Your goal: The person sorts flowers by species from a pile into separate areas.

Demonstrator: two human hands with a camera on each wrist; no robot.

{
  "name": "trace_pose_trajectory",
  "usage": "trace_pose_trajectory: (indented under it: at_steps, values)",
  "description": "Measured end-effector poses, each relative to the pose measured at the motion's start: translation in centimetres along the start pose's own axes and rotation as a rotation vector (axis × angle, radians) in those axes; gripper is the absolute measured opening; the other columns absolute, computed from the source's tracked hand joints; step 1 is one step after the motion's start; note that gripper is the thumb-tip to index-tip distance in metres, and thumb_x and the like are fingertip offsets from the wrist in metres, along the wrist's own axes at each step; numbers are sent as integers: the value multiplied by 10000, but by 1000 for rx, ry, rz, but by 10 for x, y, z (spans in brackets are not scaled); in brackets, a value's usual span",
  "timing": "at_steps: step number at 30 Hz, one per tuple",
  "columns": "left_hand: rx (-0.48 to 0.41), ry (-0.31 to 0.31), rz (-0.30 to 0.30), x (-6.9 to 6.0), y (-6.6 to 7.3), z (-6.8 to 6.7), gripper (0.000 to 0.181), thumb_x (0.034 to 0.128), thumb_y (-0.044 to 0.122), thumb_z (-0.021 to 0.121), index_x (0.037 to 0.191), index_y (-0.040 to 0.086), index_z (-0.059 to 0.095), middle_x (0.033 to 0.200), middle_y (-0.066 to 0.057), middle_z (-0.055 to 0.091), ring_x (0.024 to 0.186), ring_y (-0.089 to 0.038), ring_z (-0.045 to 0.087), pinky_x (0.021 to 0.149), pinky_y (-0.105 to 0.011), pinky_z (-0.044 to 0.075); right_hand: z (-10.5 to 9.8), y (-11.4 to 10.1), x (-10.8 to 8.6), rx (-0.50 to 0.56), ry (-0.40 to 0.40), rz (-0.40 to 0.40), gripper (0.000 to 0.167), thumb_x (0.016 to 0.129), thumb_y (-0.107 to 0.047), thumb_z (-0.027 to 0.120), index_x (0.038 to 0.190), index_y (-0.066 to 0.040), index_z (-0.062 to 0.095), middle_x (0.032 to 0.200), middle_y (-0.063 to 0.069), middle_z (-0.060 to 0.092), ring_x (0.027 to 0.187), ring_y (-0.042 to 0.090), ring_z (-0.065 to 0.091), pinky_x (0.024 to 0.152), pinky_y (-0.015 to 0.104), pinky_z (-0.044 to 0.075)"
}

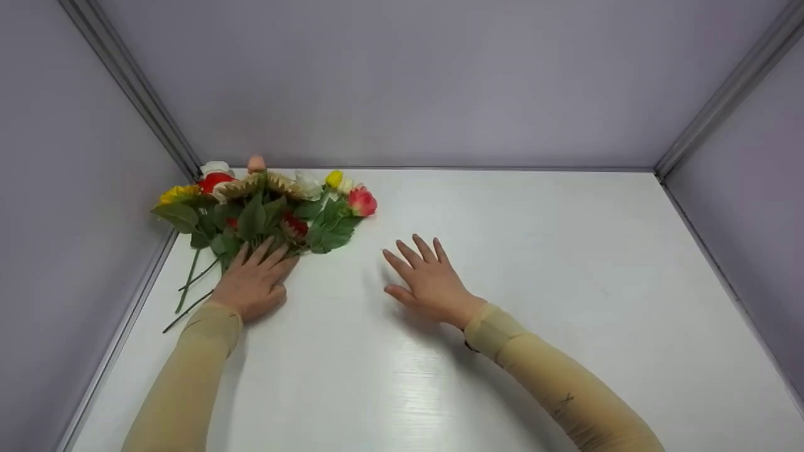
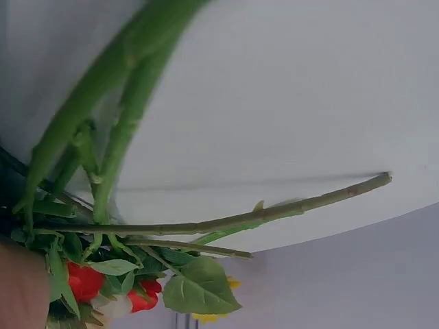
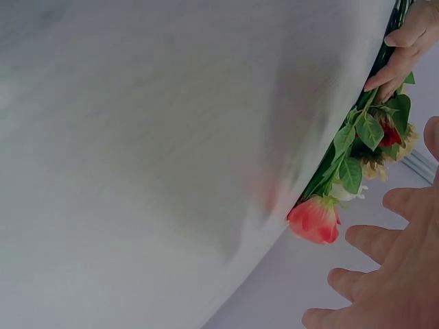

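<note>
A heap of flowers with green leaves lies at the back left of the white table. Among them are a yellow flower, a red flower, a yellow tulip-like bud and a pink flower. My left hand rests on the stems just below the blooms, fingers extended and slightly spread; its palm side is hidden. Bare stems stick out past that hand in the left wrist view. Apart from the flowers, my right hand hovers over the table's middle with fingers spread, holding nothing.
Grey panels enclose the table, with a back wall, a left wall and a right wall. The flowers lie close to the back left corner. Glossy white tabletop stretches to the right of both hands.
</note>
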State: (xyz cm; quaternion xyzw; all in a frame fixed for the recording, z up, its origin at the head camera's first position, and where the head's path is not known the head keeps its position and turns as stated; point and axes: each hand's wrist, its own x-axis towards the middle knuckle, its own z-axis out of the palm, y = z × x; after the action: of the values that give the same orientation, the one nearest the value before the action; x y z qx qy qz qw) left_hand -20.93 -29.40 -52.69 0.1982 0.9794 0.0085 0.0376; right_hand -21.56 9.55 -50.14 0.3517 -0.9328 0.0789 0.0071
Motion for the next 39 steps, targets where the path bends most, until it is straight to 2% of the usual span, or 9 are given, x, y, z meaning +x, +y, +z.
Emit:
trace_pose_trajectory:
  at_steps: [3,5,9,11,14,18,25,33,39]
  values:
    - [-10,34,-5,2,6,-7,529,1022,310,438,1533,190,503,1650,-105,317,1534,-394,170,1207,-632,-36,0,7,-6,-4,-1,16,680,1073,-611,303,1641,-238,261,1677,91,245,1555,368,97,1221,611,64]
    - [-18,113,-1,4,11,-11,454,1003,296,501,1423,172,622,1591,-118,417,1496,-388,272,1216,-620,7,0,14,-10,-6,-2,33,681,1073,-610,305,1640,-236,262,1680,86,238,1556,362,92,1223,607,57]
    - [-71,337,-7,6,25,-24,269,966,200,599,1182,111,731,1324,-140,617,1272,-377,496,1151,-585,291,-2,28,-21,4,6,61,688,1070,-610,324,1636,-220,277,1678,90,240,1555,365,92,1224,602,44]
    - [-124,381,-45,9,35,-32,220,973,161,616,1139,79,733,1193,-142,654,1144,-369,560,1034,-555,431,-4,35,-26,11,16,77,689,1069,-606,342,1631,-211,293,1674,96,251,1554,367,98,1226,600,44]
    - [-170,334,-132,13,46,-39,192,982,127,638,1119,23,723,1065,-167,661,1002,-375,614,839,-541,535,-7,45,-34,17,35,93,683,1069,-592,370,1623,-195,317,1665,106,271,1551,372,113,1226,599,54]
    - [-109,267,-210,16,52,-37,133,945,58,699,1032,-42,698,940,-217,630,853,-417,635,665,-554,554,-8,54,-42,22,35,109,678,1073,-582,371,1621,-184,323,1661,118,276,1549,379,116,1226,599,65]
    - [-46,204,-285,17,56,-29,106,939,-74,641,837,-53,664,844,-263,609,764,-452,635,596,-568,556,-7,63,-55,51,17,126,676,1078,-577,359,1615,-168,337,1660,128,276,1548,386,116,1225,600,75]
    - [-89,152,-293,21,67,-37,157,975,-77,580,845,-49,664,833,-244,609,736,-425,646,591,-531,570,-2,71,-64,73,32,135,660,1082,-560,371,1602,-155,366,1650,140,295,1545,387,130,1224,600,92]
    - [-126,178,-238,37,95,-43,139,980,-31,589,878,-35,685,848,-222,632,774,-412,653,648,-530,569,-1,76,-69,70,53,140,632,1082,-521,425,1576,-127,416,1627,152,344,1536,391,175,1230,574,110]
